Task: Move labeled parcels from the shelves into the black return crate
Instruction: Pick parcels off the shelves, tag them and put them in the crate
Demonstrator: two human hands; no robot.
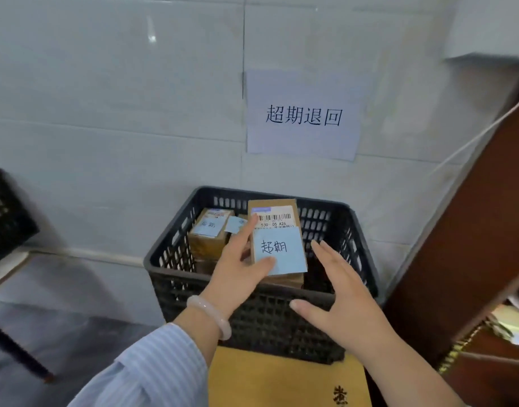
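Left grip (237,268) clamped on labeled parcel (277,218), thumb on its blue note, holding it over black crate (176,274) with other noted parcels (208,230) inside; right grip (340,298) spread apart just beside parcel, not touching, paper sign (303,116) on wall behind.

Blk crate (267,318) w/ labeled parcels (208,233) lying inside.
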